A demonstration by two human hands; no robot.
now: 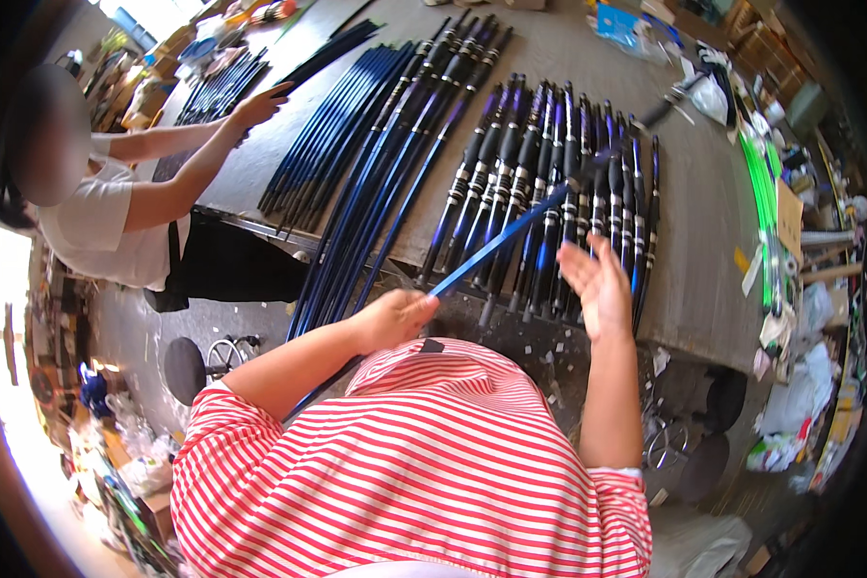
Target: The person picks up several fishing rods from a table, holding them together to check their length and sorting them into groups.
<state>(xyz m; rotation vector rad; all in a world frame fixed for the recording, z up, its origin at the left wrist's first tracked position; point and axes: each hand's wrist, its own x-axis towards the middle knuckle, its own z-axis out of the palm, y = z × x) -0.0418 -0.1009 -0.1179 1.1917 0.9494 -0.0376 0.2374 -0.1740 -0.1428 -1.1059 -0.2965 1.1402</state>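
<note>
**Blue rod held aslant above ordered rows**

Nearest is the person's red-and-white striped shirt, a forearm reaching forward on either side. The left hand is closed around the blue rod in front of the body. One end runs back beneath the left forearm; the other slants away to the right above the desk, where what seems to be its dark grip is blurred. A hold partway along such a length probably helps balance it, and the slant seems to give it room across the body. The right hand is open, fingers parted, apart from the rod and holding nothing, so the left hand appears to bear the weight alone.

Just beyond, thick-handled rods lie side by side, black grips roughly level, perhaps so that each can be taken singly. To their left, long blue rods jut over the near edge, likely for want of depth on the desk. Next come slim rods, packed close, with no thick grips to force them apart.

Farther left, a co-worker in a white top holds dark rods raised over the desk. Blue plastic packaging sits toward the far end, presumably out of the rods' way.
</note>
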